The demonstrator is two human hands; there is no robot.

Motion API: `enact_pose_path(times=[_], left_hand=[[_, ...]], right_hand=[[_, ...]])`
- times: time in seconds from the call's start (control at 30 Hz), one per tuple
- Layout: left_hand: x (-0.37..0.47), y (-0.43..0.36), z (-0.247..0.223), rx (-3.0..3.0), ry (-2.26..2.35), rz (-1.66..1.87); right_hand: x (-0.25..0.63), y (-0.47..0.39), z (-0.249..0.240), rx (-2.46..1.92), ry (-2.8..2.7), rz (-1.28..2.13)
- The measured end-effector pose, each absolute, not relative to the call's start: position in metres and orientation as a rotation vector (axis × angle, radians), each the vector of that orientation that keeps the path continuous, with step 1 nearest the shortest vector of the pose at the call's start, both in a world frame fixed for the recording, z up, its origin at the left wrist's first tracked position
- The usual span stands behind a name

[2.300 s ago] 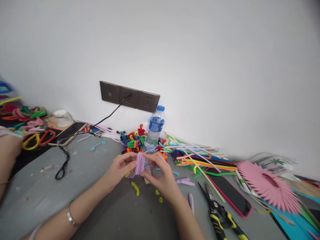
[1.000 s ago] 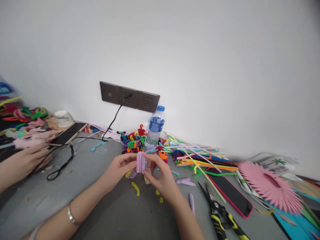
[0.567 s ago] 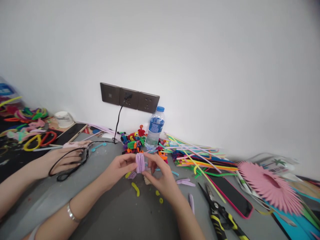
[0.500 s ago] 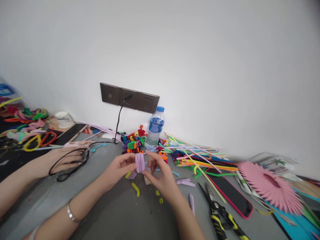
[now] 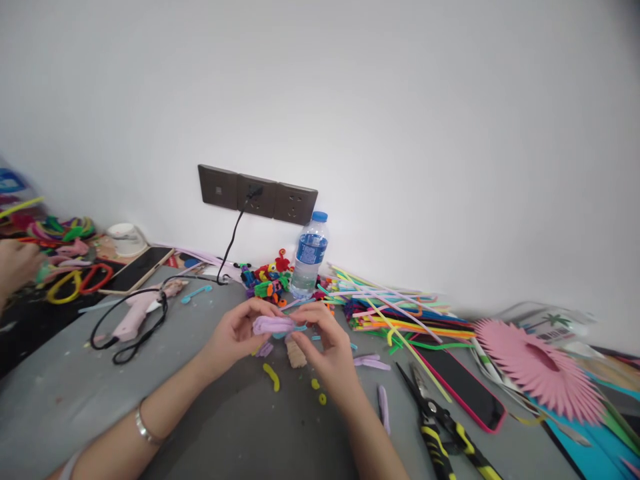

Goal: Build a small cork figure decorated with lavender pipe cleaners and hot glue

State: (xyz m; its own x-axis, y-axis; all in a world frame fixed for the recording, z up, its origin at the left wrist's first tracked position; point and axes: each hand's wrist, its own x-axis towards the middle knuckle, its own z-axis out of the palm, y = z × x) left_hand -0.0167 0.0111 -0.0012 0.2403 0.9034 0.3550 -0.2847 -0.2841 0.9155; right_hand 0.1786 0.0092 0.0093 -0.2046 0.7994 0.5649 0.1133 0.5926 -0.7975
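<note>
A lilac bundle of bent pipe cleaners (image 5: 273,325) is held between both hands above the grey table (image 5: 215,427). The fingers of my left hand (image 5: 240,333) pinch its left side. My right hand (image 5: 323,340) closes on its right end, where a bit of light blue shows. Below the hands lie a beige block (image 5: 296,353), a curved yellow piece (image 5: 271,377) and small yellow bits (image 5: 323,399). Folded lilac pieces (image 5: 373,362) rest to the right of my right hand.
Black-and-yellow pliers (image 5: 433,413) and a pink-cased phone (image 5: 463,387) lie at right. A water bottle (image 5: 309,257) and pipe cleaners (image 5: 400,310) stand behind. At left are a pink glue gun (image 5: 137,313) with its cable and another person's hand (image 5: 17,263).
The lilac bundle has turned from upright to lying sideways in my hands. The other person's hand has left the glue gun and moved to the far left.
</note>
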Motion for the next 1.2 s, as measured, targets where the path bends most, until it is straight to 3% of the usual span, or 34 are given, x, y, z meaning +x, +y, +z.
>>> enact_pose_path(times=[0.63,1.2], left_hand=[[-0.021,0.016,-0.015,1.683,0.583,1.384],[-0.019,0.011,-0.009,1.723,0.805,1.273]], right_hand=[[0.177,0.007,0.007,-0.727,-1.709,0.663],[0.176,0.016,-0.002,-0.803,-1.609,0.924]])
